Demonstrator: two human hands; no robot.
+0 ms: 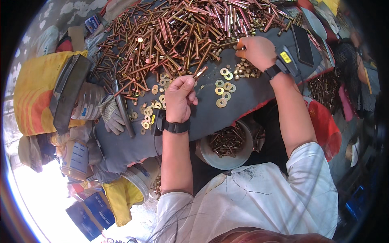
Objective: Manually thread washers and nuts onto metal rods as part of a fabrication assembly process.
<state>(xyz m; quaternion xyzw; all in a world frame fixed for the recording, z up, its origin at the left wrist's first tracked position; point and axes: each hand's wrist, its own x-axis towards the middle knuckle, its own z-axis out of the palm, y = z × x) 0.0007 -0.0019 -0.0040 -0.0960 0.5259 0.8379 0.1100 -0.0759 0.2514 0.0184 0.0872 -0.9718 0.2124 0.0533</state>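
My left hand (pixel 180 96) is closed, with thumb and fingertips pinching a short bolt (pixel 200 73) whose bright end points up and right. My right hand (pixel 259 53) is closed too, its fingertips bent together beside the bolt pile; whatever they grip is hidden. Just below it lies a cluster of small brassy nuts (pixel 243 69). Between the hands, flat washers (pixel 221 91) lie loose on the dark work cloth (pixel 208 109). More washers (pixel 147 118) are scattered left of my left wrist. A large heap of copper-coloured bolts and sleeves (pixel 174 40) covers the far side.
A pale bucket (pixel 221 166) with bolts in it stands below the near edge. On the left lie a metal rod (pixel 123 111), a grey work glove (pixel 112 116) and a yellow bag (pixel 36 93). A dark phone (pixel 302 45) rests at far right, above a red bag (pixel 325 127).
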